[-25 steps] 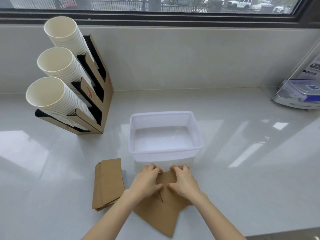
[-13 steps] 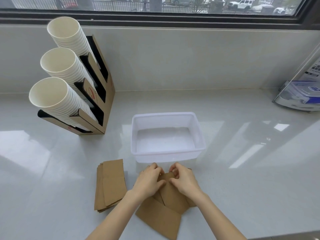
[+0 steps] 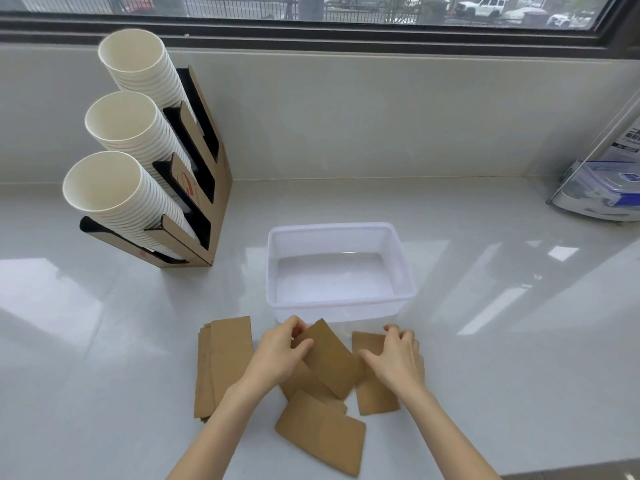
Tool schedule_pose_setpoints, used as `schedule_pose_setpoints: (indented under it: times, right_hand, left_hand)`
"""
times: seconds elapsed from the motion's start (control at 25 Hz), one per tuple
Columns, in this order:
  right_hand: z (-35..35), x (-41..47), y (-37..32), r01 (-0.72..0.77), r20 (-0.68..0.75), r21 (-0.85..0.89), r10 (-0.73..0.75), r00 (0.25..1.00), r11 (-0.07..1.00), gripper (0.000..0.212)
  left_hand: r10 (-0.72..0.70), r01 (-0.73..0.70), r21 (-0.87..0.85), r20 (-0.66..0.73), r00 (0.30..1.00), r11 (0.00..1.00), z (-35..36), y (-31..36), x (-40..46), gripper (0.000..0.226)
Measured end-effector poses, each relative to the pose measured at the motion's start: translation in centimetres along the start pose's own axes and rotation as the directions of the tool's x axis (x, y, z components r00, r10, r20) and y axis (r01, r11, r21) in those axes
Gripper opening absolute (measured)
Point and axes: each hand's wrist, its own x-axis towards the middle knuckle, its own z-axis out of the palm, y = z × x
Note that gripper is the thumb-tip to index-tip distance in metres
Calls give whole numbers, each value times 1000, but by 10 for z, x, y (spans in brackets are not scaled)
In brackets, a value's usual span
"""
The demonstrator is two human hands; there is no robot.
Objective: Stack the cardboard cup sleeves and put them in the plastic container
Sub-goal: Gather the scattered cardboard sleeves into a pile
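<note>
Flat brown cardboard cup sleeves lie on the white counter in front of an empty translucent plastic container (image 3: 403, 263). A neat stack of sleeves (image 3: 221, 362) rests at the left. My left hand (image 3: 278, 355) pinches the top edge of a tilted sleeve (image 3: 332, 358) in the loose pile. My right hand (image 3: 398, 358) presses down on another sleeve (image 3: 372, 393) that sits to the right of the pile. One more loose sleeve (image 3: 322, 434) lies nearest to me.
A cardboard dispenser (image 3: 204, 188) with three tilted rows of white paper cups (image 3: 114, 188) stands at the back left. A clear lidded box (image 3: 602, 192) sits at the far right by the wall. The counter's front edge (image 3: 571, 474) runs at the bottom right.
My hands have moved apart. The right hand slid one sleeve out to the right of the pile, while the left hand took hold of the top sleeve's edge.
</note>
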Motion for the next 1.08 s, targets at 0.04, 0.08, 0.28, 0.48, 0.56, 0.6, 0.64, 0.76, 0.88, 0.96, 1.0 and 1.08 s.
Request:
schedule_pose_setpoints:
  times: [0.04,0.08,0.28,0.48,0.56,0.6,0.64,0.76,0.88,0.96,1.0,1.08]
  right_hand:
    - [3,-1,-1,-25,11,-53,26,1000,998,69]
    - [5,-2,-2,-46,18,-84,48,999,995,74]
    - [5,-1,-9,-107,41,7,107,993,994,76]
    - [-6,-7,-13,-7,64,390,-20,998,921,42]
    - [-11,-8,-11,65,3,447,-74,997,892,36]
    - [-14,-8,-11,99,-28,465,-98,995,880,35]
    - [-18,-9,-10,130,-52,477,-119,992,869,33]
    - [-28,-10,-10,197,-88,496,-176,980,846,28]
    - [-32,-14,-17,235,-72,529,-233,970,816,27]
    - [-31,-16,-25,254,-59,558,-268,962,790,29]
    - [-30,-17,-29,266,-58,568,-285,957,779,30]
    - [-28,-18,-37,294,-59,563,-317,946,772,30]
  left_hand:
    - [0,0,0,-3,1000,1000,-2,1,-1,4]
    - [-5,5,6,-1,1000,1000,-3,1,-2,3]
    - [-48,48,9,5,999,999,-8,3,-5,7]
    - [-66,66,-26,-13,998,997,-14,4,-7,4]
    - [-67,66,-37,-20,998,997,-16,5,-8,2]
    - [-66,65,-42,-21,998,997,-17,5,-8,2]
    - [-68,67,-44,-22,997,997,-19,5,-9,2]
    - [-61,59,-41,-39,997,997,-22,6,-10,4]
    - [-53,50,-59,-45,998,997,-22,10,-11,7]
    - [-48,44,-91,-40,998,995,-21,12,-12,17]
    - [-49,44,-108,-39,998,993,-21,12,-12,19]
    - [-55,49,-126,-43,998,991,-21,11,-13,17]
